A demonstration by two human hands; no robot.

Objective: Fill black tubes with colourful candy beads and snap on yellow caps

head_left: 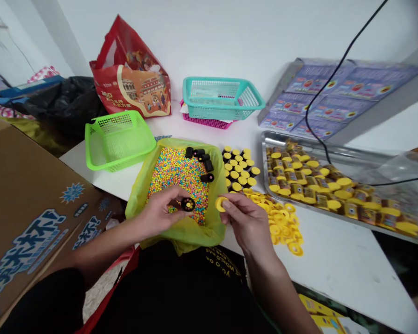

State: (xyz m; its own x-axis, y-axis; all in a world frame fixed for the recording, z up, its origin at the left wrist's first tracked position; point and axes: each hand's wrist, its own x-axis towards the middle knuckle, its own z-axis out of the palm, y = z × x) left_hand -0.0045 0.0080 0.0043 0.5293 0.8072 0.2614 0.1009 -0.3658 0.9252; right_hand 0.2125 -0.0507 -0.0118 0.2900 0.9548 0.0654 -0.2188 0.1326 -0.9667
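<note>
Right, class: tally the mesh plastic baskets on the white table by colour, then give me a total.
Lime-green mesh plastic basket: 1
Teal mesh plastic basket: 1
Pink mesh plastic basket, under the teal one: 1
Total: 3

**Dress and arms of the wearer**

Black shirt (181, 292) with yellow printed lettering (224, 263) on the front, seen upside down and only partly legible. Forearms bare from the wrist up; left hand (160, 211) and right hand (245, 219) bare. Dark cloth (38, 301) at lower left, sleeve or trouser leg unclear.
</note>
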